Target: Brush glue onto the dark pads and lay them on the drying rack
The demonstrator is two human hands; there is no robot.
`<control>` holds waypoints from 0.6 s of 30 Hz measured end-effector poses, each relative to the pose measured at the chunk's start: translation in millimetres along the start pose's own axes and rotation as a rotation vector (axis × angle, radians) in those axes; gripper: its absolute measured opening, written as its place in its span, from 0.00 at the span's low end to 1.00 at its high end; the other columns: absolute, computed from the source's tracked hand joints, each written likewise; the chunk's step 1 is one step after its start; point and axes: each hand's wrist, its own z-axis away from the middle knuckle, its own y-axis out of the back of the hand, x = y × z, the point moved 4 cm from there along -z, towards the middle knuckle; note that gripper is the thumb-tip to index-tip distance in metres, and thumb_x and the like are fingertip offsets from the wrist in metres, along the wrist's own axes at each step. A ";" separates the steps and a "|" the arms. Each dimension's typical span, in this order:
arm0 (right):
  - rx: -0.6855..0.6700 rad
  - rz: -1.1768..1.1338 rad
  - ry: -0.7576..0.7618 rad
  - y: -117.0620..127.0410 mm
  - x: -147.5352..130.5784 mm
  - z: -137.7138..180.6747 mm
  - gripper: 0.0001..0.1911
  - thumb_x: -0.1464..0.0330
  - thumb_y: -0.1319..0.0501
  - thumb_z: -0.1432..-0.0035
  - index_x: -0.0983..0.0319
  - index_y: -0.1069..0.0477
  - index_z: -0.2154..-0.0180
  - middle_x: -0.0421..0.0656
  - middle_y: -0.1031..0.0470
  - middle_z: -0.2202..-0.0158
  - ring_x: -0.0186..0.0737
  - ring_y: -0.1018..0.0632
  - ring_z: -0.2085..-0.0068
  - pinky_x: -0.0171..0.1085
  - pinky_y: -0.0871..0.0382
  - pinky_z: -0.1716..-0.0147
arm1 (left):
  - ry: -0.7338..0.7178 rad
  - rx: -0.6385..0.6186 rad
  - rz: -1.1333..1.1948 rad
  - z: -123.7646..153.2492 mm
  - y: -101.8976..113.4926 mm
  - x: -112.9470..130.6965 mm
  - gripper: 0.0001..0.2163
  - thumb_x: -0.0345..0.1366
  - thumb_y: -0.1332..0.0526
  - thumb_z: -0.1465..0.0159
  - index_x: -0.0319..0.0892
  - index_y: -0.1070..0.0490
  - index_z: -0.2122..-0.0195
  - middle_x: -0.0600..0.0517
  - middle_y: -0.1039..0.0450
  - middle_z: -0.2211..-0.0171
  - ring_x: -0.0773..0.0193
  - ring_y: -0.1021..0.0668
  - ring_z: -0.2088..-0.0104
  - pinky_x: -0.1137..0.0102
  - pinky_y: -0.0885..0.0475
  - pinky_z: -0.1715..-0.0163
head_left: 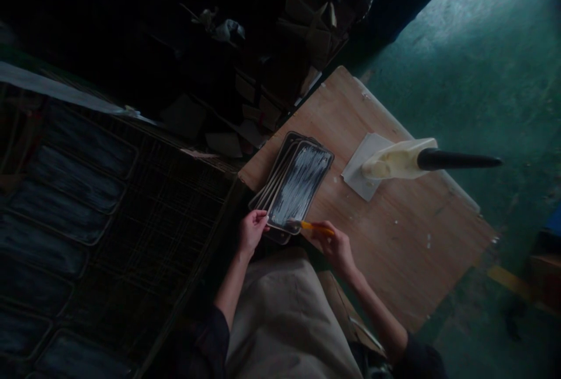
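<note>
My left hand [253, 230] pinches the near left corner of a dark rectangular panel with rounded corners [301, 177], the top one of a small, unevenly fanned stack. Streaky whitish brush marks cover most of its face. In my right hand [336, 249] is a brush with a yellow handle [318, 228]. Its bristle end rests at the panel's near edge. Right of the stack, a cream bottle with a long black nozzle [407, 158] stands on a pale square sheet [360, 169].
The stack and bottle are on a wooden tabletop [394, 239] marked with white spots. At left, a dark mesh rack [144, 239] holds several similar streaked panels [61, 209]. Dim boxes and scraps [307, 23] lie beyond the table. Green floor [482, 75] shows at right.
</note>
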 end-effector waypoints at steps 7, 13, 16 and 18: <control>0.257 0.176 0.209 36.0 -19.1 -32.0 0.10 0.63 0.44 0.34 0.59 0.28 0.56 0.44 0.23 0.61 0.40 0.21 0.63 0.36 0.27 0.62 | 0.009 -0.007 -0.015 1.7 -0.9 2.6 0.12 0.35 0.32 0.49 0.36 0.26 0.65 0.53 0.25 0.74 0.69 0.23 0.76 0.75 0.25 0.79; -0.022 0.194 0.289 23.7 -20.8 -42.1 0.09 0.65 0.45 0.33 0.58 0.29 0.54 0.42 0.23 0.60 0.38 0.21 0.62 0.34 0.28 0.63 | 0.024 -0.024 -0.027 1.7 -3.9 -2.9 0.13 0.35 0.31 0.50 0.37 0.27 0.65 0.52 0.24 0.73 0.68 0.22 0.76 0.74 0.25 0.78; 0.042 0.261 0.338 40.9 -15.4 -67.0 0.10 0.65 0.45 0.33 0.58 0.28 0.54 0.43 0.23 0.61 0.38 0.22 0.62 0.35 0.29 0.64 | 0.033 -0.012 -0.039 1.0 -6.6 -3.3 0.12 0.34 0.32 0.49 0.36 0.27 0.64 0.52 0.24 0.73 0.68 0.22 0.75 0.75 0.25 0.78; 0.200 0.286 0.365 59.8 -16.4 -88.1 0.10 0.65 0.45 0.33 0.59 0.28 0.54 0.43 0.23 0.62 0.39 0.22 0.63 0.35 0.29 0.63 | 0.027 -0.009 -0.044 2.6 -8.4 -0.1 0.12 0.34 0.33 0.49 0.36 0.27 0.64 0.52 0.24 0.73 0.68 0.22 0.76 0.76 0.26 0.78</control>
